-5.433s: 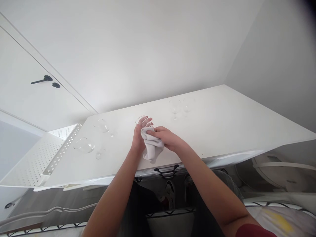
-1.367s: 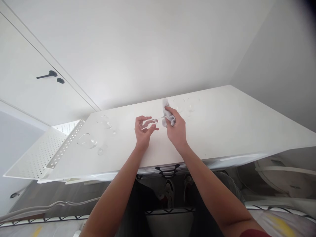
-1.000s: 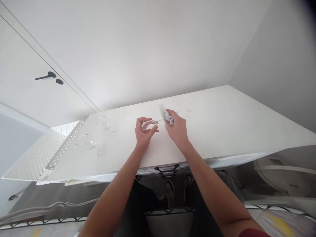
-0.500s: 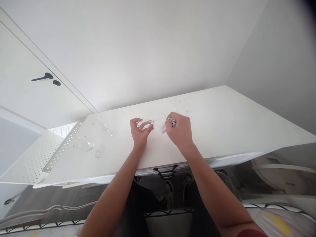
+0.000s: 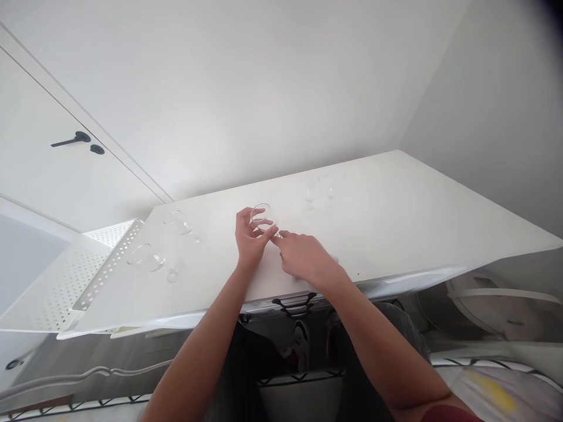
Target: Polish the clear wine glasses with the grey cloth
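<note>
A clear wine glass (image 5: 261, 210) is held above the white tabletop, its round rim turned up toward me. The fingers of my left hand (image 5: 251, 237) are wrapped round its bowl. My right hand (image 5: 303, 253) meets the left thumb at the lower part of the glass, fingers closed there; the stem is mostly hidden by the hands. A small pale edge, perhaps of a cloth (image 5: 336, 259), shows beside my right wrist on the table.
Two clear stemmed glasses (image 5: 310, 190) stand toward the back of the white table (image 5: 396, 217). Two larger clear glasses (image 5: 146, 258) are at the left, near a white perforated rack (image 5: 61, 287). Black drawer handles (image 5: 294, 302) stick out at the table's front.
The wine glass has turned from lying sideways to rim up. My right hand has let go of the crumpled grey-white cloth and moved left and down to the glass.
</note>
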Demonstrator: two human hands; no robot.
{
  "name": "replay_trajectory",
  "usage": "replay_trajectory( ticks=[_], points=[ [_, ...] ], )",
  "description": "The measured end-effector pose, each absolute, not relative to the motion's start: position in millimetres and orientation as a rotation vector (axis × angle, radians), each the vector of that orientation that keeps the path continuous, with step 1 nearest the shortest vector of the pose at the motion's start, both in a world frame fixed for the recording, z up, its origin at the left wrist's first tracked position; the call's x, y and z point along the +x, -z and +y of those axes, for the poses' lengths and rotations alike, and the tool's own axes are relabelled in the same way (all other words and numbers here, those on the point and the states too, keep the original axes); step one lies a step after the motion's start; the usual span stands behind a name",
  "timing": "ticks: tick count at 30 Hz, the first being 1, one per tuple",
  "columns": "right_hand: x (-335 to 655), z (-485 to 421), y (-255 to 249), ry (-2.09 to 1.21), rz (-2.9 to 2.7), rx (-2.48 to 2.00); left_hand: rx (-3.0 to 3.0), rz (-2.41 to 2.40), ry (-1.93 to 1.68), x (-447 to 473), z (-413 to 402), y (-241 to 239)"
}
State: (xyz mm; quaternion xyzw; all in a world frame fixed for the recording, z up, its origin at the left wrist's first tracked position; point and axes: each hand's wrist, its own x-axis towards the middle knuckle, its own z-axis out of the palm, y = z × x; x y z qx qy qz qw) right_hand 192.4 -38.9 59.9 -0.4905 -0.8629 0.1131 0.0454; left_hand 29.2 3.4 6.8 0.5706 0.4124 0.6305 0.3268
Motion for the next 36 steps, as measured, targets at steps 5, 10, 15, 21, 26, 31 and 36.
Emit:
replay_trajectory(
  ticks=[5, 10, 15, 21, 26, 31, 36],
  points=[
    [189, -39, -58, -0.361, -2.65, -1.535, 1.538, 1.074, -1.557, 30, 2, -7],
    [191, -36, -59, -0.472, -2.65, -1.582, 1.555, 1.078, -1.473, 32, 1, -7],
    [191, -36, -59, -0.481, -2.63, -1.599, 1.541, 1.015, -1.445, 31, 4, -4],
    [201, -30, -61, -0.539, -2.557, -1.725, 1.549, 0.977, -1.457, 31, 6, -4],
    [236, -20, -69, -0.628, -2.428, -1.948, 1.568, 1.059, -1.453, 32, 4, -7],
    [279, -16, -76, -0.7, -2.259, -2.113, 1.551, 1.098, -1.427, 33, 4, -7],
    [302, -14, -76, -0.749, -2.157, -2.169, 1.549, 1.117, -1.425, 35, 5, -8]
  ],
)
